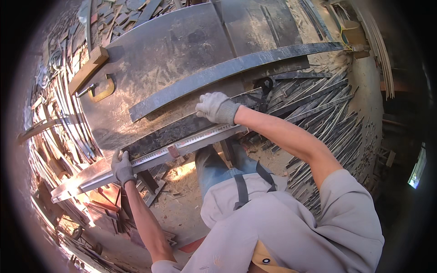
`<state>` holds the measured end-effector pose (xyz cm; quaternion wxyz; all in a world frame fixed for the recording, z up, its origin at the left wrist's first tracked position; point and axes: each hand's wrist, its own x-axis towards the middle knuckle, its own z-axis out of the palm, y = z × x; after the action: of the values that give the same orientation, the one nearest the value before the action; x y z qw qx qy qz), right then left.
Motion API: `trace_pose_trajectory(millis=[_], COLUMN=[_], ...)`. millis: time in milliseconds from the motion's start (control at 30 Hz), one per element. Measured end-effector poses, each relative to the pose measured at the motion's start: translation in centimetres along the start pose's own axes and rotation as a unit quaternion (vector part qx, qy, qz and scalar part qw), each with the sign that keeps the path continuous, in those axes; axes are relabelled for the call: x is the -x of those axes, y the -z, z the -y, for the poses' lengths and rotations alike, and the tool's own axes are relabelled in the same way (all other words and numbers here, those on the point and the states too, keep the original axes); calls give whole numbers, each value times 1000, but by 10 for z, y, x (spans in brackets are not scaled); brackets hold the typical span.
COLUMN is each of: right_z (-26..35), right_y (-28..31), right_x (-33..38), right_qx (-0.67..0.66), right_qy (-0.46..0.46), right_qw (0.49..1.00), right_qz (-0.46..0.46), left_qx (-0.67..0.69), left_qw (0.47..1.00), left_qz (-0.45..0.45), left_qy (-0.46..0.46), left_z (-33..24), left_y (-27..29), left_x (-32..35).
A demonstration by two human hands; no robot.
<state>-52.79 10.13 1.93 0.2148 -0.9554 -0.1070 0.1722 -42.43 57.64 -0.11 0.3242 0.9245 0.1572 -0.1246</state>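
Note:
A long dark board (182,124) lies on the saw-table-like metal top (159,59), along a metal rail with a ruler strip (200,138). My left hand (122,168), in a grey knitted glove, is at the board's left end beside the rail; its thumb and fingers stand apart. My right hand (216,108), gloved alike, is over the far edge of the board toward its right part. Its fingers are curled, and what they hold, if anything, is hidden. Beyond it lies a long grey strip (218,72), slanting up to the right. A reddish-brown block (173,151) sits on the rail.
A yellow clamp (104,88) and a wooden block (88,70) are at the top's left edge. Thin offcut strips (314,118) are heaped at the right. More scraps (120,18) lie at the far left. Sawdust and offcuts cover the floor (182,200) below the rail.

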Motion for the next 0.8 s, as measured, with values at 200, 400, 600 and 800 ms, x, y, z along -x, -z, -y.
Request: trace_pose_trajectory(millis=[200, 400, 600, 800], right_z=[27, 40, 15, -133], right_y=[-5, -14, 17, 77], right_x=[13, 15, 31, 59], right_qx=[28, -10, -37, 150], right_qy=[-64, -102, -49, -166], right_qw=[997, 995, 992, 968], right_qz=[-10, 21, -106, -112], left_qx=[-25, 13, -27, -30], left_qw=[999, 1000, 1000, 1000], left_qz=[31, 15, 11, 10], left_qy=[-19, -20, -4, -1], left_z=[11, 13, 1, -7], left_y=[2, -1, 2, 1], left_x=[-14, -14, -9, -2])
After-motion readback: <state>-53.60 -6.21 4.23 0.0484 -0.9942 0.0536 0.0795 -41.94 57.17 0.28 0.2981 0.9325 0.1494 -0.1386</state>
